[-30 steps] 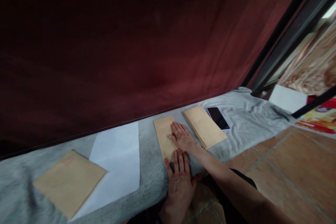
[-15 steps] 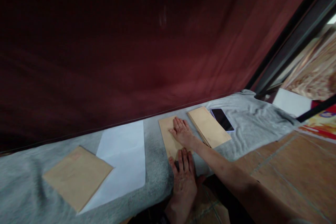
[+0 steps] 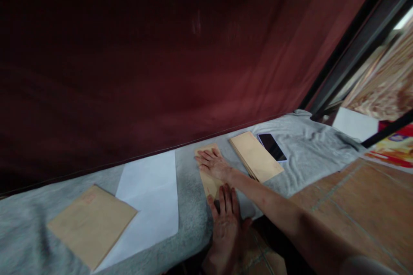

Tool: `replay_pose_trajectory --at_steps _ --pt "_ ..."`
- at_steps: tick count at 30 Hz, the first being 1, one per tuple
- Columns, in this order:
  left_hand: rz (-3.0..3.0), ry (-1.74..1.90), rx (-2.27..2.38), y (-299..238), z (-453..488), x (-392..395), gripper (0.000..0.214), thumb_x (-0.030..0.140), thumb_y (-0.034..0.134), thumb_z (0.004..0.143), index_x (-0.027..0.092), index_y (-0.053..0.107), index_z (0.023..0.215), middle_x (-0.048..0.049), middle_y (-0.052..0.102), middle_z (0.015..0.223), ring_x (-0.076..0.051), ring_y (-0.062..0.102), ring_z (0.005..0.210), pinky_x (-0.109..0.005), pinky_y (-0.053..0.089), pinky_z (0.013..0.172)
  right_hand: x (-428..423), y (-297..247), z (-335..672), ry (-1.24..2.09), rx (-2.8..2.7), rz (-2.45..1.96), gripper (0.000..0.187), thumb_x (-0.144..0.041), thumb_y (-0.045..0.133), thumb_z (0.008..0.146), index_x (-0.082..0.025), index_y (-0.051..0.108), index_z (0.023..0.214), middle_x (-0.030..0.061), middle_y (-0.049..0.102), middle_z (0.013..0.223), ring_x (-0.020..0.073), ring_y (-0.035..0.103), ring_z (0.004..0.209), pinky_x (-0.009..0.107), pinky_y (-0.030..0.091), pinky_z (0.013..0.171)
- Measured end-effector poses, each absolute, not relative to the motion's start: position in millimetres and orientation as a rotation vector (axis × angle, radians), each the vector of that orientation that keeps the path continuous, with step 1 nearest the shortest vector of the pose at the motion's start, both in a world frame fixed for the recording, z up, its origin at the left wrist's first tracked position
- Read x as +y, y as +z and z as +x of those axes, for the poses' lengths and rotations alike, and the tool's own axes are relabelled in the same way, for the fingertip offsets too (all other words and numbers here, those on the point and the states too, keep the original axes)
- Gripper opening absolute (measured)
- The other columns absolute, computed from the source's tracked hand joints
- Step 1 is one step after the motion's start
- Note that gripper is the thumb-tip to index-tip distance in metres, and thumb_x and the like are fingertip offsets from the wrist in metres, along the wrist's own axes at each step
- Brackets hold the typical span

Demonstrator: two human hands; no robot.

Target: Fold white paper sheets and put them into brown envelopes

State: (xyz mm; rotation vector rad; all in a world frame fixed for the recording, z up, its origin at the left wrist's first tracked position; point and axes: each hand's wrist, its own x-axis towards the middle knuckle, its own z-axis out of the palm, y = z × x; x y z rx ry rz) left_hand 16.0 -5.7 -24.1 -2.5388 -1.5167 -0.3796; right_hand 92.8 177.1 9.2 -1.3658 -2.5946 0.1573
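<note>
A brown paper envelope (image 3: 211, 185) lies lengthwise on the grey cloth in front of me. Flat across its far part rests my right hand (image 3: 213, 165), fingers spread. My left hand (image 3: 224, 219) lies on the near end with its fingers stretched out, covering that edge. Just right of my right hand is a stack of brown envelopes (image 3: 256, 154). To the left, more brown envelopes (image 3: 92, 225) lie at an angle, partly over a white sheet of paper (image 3: 151, 197).
A phone (image 3: 272, 147) lies beside the envelope stack. The grey cloth (image 3: 190, 206) covers a narrow bench against a dark red panel (image 3: 180, 73). Tiled floor (image 3: 361, 206) shows at the right, with a black frame post (image 3: 351, 47) and printed packaging (image 3: 393, 146).
My right hand has slid left across the envelope, its fingers now pointing more to the left. My left hand stays at the near end. The view has shifted slightly.
</note>
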Motion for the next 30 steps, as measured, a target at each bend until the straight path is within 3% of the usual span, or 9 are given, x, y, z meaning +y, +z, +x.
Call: replay_pose_trajectory --at_steps 10,18,23,30 --pt "-2.559 -0.433 -1.531 -20.4 15.0 -8.8 0.082 0.055 0.053 0.092 0.012 0.029 0.157 -0.0234 0.031 0.163 -0.041 0.024 0.151 -0.073 0.018 0.117 203.0 8.3 96.0 0.126 -2.482 -1.534 0.054 -0.047 0.036 0.107 -0.025 0.037 0.156 0.0094 0.029 0.165 0.0279 0.028 0.152 0.051 0.022 0.123" --pt "-2.535 -0.387 -1.524 -20.2 14.7 -4.1 0.068 0.047 0.050 0.094 0.014 0.040 0.153 -0.0223 0.046 0.155 -0.039 0.036 0.146 -0.071 0.023 0.115 168.7 3.9 116.2 0.138 -2.557 -1.440 0.059 -0.045 0.037 0.108 -0.012 0.034 0.157 0.0171 0.026 0.165 0.0244 0.018 0.155 0.044 0.020 0.126" --pt "-2.576 -0.392 -1.572 -11.7 15.5 -5.2 0.067 0.055 0.048 0.095 0.020 0.045 0.151 -0.0185 0.049 0.153 -0.040 0.034 0.147 -0.074 0.021 0.115 138.9 8.0 129.9 0.237 -2.558 -1.455 0.058 -0.046 0.036 0.108 -0.017 0.033 0.158 0.0138 0.026 0.165 0.0226 0.021 0.154 0.045 0.023 0.125" --pt "-2.629 -0.334 -1.605 -1.3 14.2 -3.4 0.063 0.063 0.042 0.096 0.019 0.063 0.136 -0.0177 0.059 0.144 -0.038 0.044 0.141 -0.075 0.021 0.115 92.9 13.4 149.1 0.430 -2.561 -1.407 0.060 -0.046 0.036 0.108 -0.014 0.031 0.158 0.0153 0.025 0.165 0.0229 0.020 0.154 0.043 0.022 0.126"
